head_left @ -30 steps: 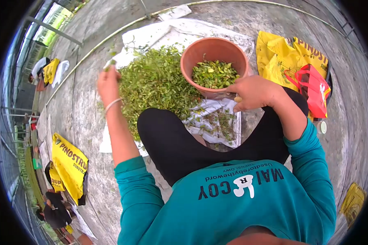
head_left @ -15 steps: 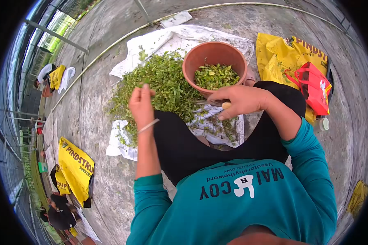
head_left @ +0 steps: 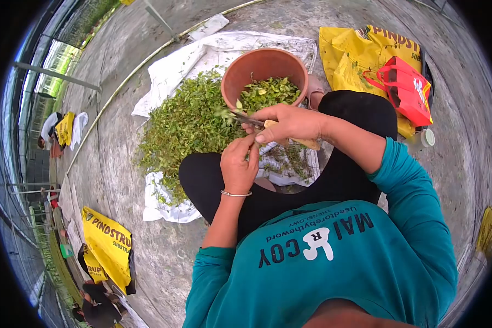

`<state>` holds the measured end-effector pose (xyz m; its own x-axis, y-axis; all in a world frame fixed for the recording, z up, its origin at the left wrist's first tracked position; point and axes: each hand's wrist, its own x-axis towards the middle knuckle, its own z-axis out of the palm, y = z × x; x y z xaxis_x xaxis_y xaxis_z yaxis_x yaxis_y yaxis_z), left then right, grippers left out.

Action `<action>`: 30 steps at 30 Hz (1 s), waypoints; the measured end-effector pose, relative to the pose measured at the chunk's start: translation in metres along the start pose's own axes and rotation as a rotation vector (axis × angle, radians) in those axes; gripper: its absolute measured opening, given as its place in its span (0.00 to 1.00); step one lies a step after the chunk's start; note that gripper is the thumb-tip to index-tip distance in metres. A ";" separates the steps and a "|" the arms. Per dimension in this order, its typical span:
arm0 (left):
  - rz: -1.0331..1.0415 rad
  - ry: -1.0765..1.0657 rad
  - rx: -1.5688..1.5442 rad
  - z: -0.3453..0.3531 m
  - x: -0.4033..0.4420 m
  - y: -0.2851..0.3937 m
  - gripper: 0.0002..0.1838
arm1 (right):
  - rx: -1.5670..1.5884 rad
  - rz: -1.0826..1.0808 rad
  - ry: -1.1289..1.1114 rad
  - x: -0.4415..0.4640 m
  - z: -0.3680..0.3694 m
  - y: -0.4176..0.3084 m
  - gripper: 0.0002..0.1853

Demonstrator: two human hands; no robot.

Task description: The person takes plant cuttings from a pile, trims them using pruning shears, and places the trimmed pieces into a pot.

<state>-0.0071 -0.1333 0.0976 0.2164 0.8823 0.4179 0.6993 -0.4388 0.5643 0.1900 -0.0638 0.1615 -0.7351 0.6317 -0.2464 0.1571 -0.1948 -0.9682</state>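
Observation:
My left hand, with a band at the wrist, is closed in a pinch on a leafy sprig; its stem is mostly hidden by my fingers. Held in my right hand is a pair of pruning shears with pale yellow handles, the dark blades pointing left against the sprig. Both hands meet just in front of a terracotta-coloured pot, which holds cut leafy pieces. A big heap of green sprigs lies left of the pot on a white sheet.
Yellow printed bags and a red tote bag lie at the right, near a lidded tub. More yellow bags stand at the left. Other people are at the far left. A pale pipe crosses the ground.
My left hand has come right and inward from over the heap, bringing the sprig to the shears. My right hand has moved left and up, lifting the shears into fuller view.

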 end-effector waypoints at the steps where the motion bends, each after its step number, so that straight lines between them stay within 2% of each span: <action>1: -0.061 -0.020 -0.048 0.002 -0.003 0.001 0.11 | 0.022 -0.022 -0.003 -0.001 -0.001 0.000 0.28; 3: -0.120 -0.041 -0.096 0.004 -0.006 0.001 0.12 | 0.044 -0.045 -0.004 -0.003 -0.004 -0.001 0.28; 7: -0.298 -0.129 -0.483 0.010 -0.012 -0.005 0.16 | 0.157 -0.199 0.069 -0.010 -0.008 -0.008 0.26; 8: -0.298 -0.127 -0.483 0.011 -0.013 -0.008 0.16 | 0.156 -0.200 0.068 -0.011 -0.009 -0.008 0.26; 12: -0.432 -0.237 -0.916 0.015 -0.018 -0.022 0.18 | 0.045 -0.341 0.061 -0.014 -0.012 -0.009 0.23; 13: -0.434 -0.235 -0.918 0.011 -0.015 -0.024 0.18 | 0.045 -0.339 0.059 -0.014 -0.012 -0.008 0.23; 17: -0.677 -0.194 -1.588 -0.016 0.016 -0.032 0.19 | -0.007 -0.196 -0.158 -0.013 -0.006 -0.002 0.21; 22: -0.746 -0.364 -1.756 -0.017 0.035 -0.031 0.17 | -0.109 -0.076 -0.337 -0.001 0.003 0.006 0.27; 27: -0.726 -0.251 -1.592 0.005 0.038 -0.052 0.13 | -0.265 -0.166 -0.259 0.003 0.006 0.021 0.20; 30: -0.741 -0.231 -1.539 0.006 0.052 -0.054 0.11 | -0.331 -0.107 -0.231 0.004 0.000 0.024 0.22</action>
<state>-0.0299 -0.0622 0.0846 0.3567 0.8999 -0.2511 -0.5258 0.4155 0.7422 0.1904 -0.0657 0.1374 -0.8817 0.4425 -0.1635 0.2474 0.1386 -0.9590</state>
